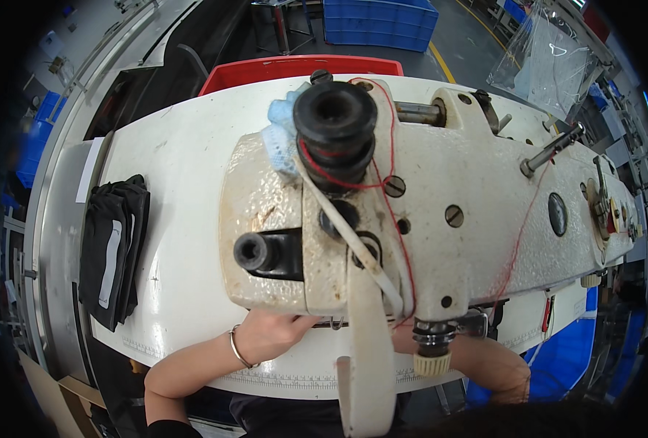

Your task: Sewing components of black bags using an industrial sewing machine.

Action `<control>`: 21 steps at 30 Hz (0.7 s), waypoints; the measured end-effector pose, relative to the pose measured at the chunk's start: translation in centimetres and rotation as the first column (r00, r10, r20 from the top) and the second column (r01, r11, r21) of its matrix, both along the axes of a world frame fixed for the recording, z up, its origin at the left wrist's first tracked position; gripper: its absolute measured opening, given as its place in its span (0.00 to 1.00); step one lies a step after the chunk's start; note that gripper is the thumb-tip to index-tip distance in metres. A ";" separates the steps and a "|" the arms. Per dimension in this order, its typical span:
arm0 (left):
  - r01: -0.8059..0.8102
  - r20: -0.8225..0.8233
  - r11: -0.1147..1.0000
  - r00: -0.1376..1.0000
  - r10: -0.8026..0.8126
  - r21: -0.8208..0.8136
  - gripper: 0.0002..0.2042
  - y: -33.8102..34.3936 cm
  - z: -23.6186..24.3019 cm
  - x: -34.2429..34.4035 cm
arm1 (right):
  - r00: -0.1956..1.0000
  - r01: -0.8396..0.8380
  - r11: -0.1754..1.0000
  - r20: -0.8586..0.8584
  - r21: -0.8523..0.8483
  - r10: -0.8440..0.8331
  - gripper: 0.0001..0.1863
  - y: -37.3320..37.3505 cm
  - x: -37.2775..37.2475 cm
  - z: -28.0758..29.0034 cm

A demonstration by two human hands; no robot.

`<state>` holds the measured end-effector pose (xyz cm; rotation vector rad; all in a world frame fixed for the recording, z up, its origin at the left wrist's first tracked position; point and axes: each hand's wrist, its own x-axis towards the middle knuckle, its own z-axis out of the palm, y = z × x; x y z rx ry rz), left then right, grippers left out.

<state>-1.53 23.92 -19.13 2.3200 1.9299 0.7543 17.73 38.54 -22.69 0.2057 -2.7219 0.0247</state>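
Note:
A cream-white sewing machine (499, 190) with red thread fills the middle and hides much of the work area beneath its head. My left hand (269, 336), with a bracelet at the wrist, is under the near-left edge of the head. Its fingers look curled together; their tips and what they pinch are hidden. Of my right hand (404, 339) only a sliver of skin shows beside the tension knob (431, 363); its fingers are hidden behind the machine. A white band (368, 350) hangs down over the front of the head, between my two hands.
A stack of folded black fabric pieces (113, 252) lies on the white table (178, 160) at the left. Beyond its far edge is a red bin (302, 67), with a blue crate (379, 25) further back. Another blue container (565, 358) stands lower right.

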 end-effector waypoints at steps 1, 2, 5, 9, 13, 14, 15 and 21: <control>0.011 0.015 1.000 1.000 -0.011 -0.017 0.15 0.1 0.0 0.0 | 1.000 -0.003 1.000 0.012 0.012 0.003 0.07 0.1 0.0 0.1; 0.023 0.029 0.999 0.999 -0.022 -0.034 0.14 0.2 0.1 0.1 | 1.000 -0.007 1.000 0.025 0.025 0.006 0.08 0.2 0.1 0.3; 0.042 0.052 0.998 0.998 -0.040 -0.043 0.13 0.6 0.7 0.0 | 0.998 -0.019 0.998 0.064 0.064 0.014 0.09 0.1 0.3 0.7; 0.057 0.022 0.998 0.998 -0.057 0.004 0.14 1.0 1.3 0.2 | 0.993 -0.019 0.992 0.117 0.126 0.004 0.12 0.2 0.7 1.5; 0.065 -0.016 0.998 0.998 -0.065 0.007 0.15 0.3 2.1 0.2 | 0.989 -0.062 0.985 0.144 0.164 0.038 0.15 0.3 -0.2 1.4; 0.066 -0.015 0.998 0.998 -0.066 0.014 0.15 0.5 2.2 0.2 | 0.987 -0.064 0.981 0.157 0.181 0.036 0.16 0.3 -0.2 1.6; 0.087 -0.062 0.995 0.995 -0.084 0.039 0.15 0.9 2.4 0.1 | 0.985 -0.068 0.978 0.170 0.196 0.034 0.17 0.4 -0.2 1.7; -0.011 -0.177 0.999 0.984 0.020 0.051 0.13 2.3 1.3 -1.2 | 0.982 0.174 0.208 0.153 -0.963 -0.113 0.16 -0.1 -2.2 0.9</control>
